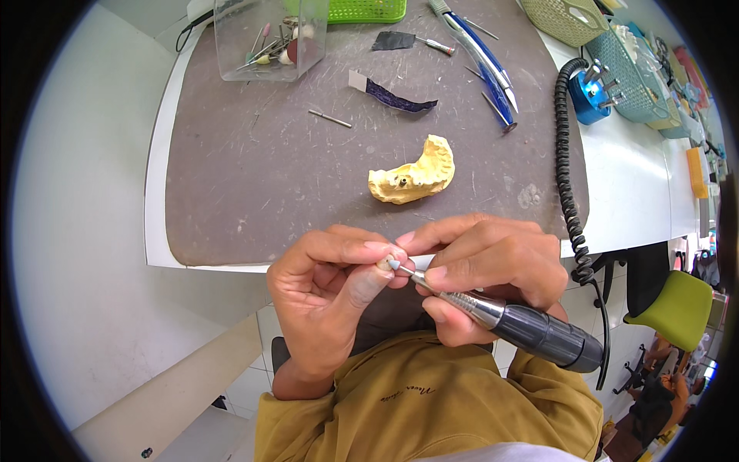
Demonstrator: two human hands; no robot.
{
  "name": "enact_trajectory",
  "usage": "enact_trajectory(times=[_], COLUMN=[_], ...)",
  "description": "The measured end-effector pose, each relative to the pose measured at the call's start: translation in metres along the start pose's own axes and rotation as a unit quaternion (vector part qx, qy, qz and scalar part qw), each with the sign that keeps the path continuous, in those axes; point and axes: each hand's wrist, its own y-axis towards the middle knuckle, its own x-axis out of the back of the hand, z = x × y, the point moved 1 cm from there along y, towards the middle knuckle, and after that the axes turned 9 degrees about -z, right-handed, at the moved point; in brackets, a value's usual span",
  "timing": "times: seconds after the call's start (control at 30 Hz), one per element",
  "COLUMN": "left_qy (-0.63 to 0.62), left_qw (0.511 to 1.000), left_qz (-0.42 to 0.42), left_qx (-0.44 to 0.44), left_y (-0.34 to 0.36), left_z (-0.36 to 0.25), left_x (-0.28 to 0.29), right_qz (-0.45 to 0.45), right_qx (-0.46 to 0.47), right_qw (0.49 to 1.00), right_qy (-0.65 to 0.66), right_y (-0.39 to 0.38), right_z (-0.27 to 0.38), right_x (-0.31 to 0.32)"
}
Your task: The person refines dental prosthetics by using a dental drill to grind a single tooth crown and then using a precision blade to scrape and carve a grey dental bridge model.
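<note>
Left hand (327,289) pinches small tooth-coloured crown (382,263) between thumb and fingertips; right hand (481,269) grips rotary handpiece (508,319), bur touching crown. Grinding underway; extent unclear. Crown not seated on yellow dental cast (413,175) on mat (254,177).

A small tooth-coloured piece (382,263) pinched at fingertips, touched by the pale tip of a grey-and-black rotary handpiece (514,322), angled down-right.

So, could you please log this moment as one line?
left hand: pinches small tooth-coloured piece | right hand: grips grey metal rotary handpiece, tip on piece | yellow plaster jaw cast: on mat
</note>
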Motion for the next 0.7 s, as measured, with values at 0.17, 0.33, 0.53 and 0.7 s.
enact_trajectory(times=[0.17,0.33,0.53,0.7], left_qy=[-0.002,0.0,0.0,0.002], left_qw=[1.0,1.0,1.0,1.0], left_qz=[-0.003,0.001,0.001,0.004], left_qx=[-0.002,-0.008,-0.008,-0.02], left_y=[0.0004,0.0003,0.0008,0.001], left_z=[0.0001,0.0009,0.0007,0.0022], left_x=[-0.002,-0.0002,-0.0019,-0.0014], right_qz=[-0.002,-0.011,-0.004,0.001], right_qx=[0.006,-0.001,-0.012,-0.004], right_qw=[1.0,1.0,1.0,1.0], right_qy=[0.011,0.001,-0.007,-0.005], right_y=[0.0005,0.0011,0.001,0.0007], right_z=[0.0022,0.0027,0.0029,0.0019], right_x=[0.0001,-0.0011,0.0002,0.0005])
